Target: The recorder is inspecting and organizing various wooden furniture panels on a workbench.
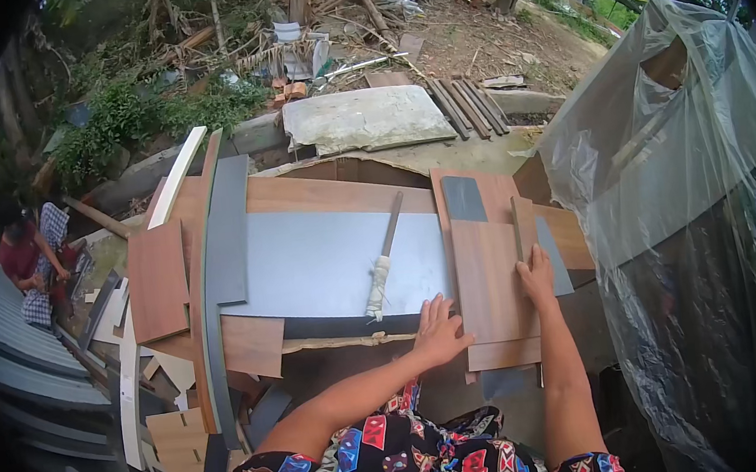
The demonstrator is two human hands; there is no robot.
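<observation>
My left hand (440,332) lies palm down with its fingers spread, holding nothing, its fingertips at the near edge of a big pale board (307,256) and its thumb side close to the left edge of a brown board (493,270). That brown board is right in front of me, a little to my right, on top of the other pieces, with another brown piece (508,354) showing along its near end. My right hand (537,277) is at the board's right edge, fingers bent by the lower end of a narrow brown strip (524,222) that points away from me; from this angle I can't really tell whether I'm gripping the strip or just pressing on it. Past the far end of the brown board lies a small dark grey piece (463,199) with rounded corners. On the pale board, between my left hand and the far side, rests a long thin blade (392,225), its handle (378,289) wrapped in whitish cloth. To my left are a grey board (232,232), a smaller brown board (158,284) and a white strip (178,176). A clear plastic sheet (664,181) hangs on my right, and well off to my left a person (20,257) in a dark red top sits low.
</observation>
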